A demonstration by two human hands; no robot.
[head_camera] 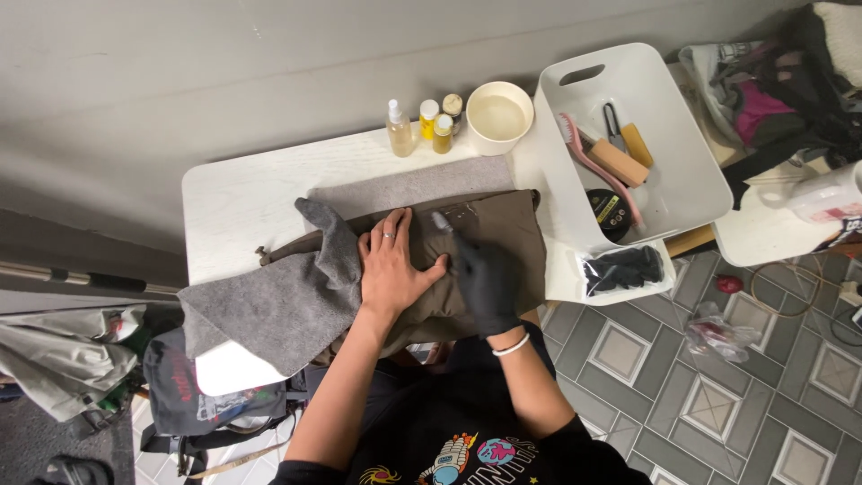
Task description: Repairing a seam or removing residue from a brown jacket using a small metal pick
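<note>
Grey wall and patterned floor tiles frame a small white table point(233, 202), on which a brown bag point(498, 229) lies across a grey mat point(413, 184).

Every place below is given from the bag. The bare left hand point(392, 269) lies flat on its middle, fingers spread and palm pressing the fabric down; a ring shows on one finger. Just right of it, the right hand point(485, 278), in a black glove, rests on the bag with its fingers closed round a small brush point(442, 222), whose tip touches the bag's upper edge. A white band circles that wrist.

A grey cloth point(278, 301) overlaps the bag's left end and hangs off the table's near edge. Beyond the bag's far edge stand four small bottles point(422, 124) and a cream bowl point(499, 115). To the bag's right sits a white tub point(691, 189) holding brushes point(597, 157) and a round black tin point(611, 211). A clear packet of black gloves point(624, 269) lies just right of the bag, below the tub.
</note>
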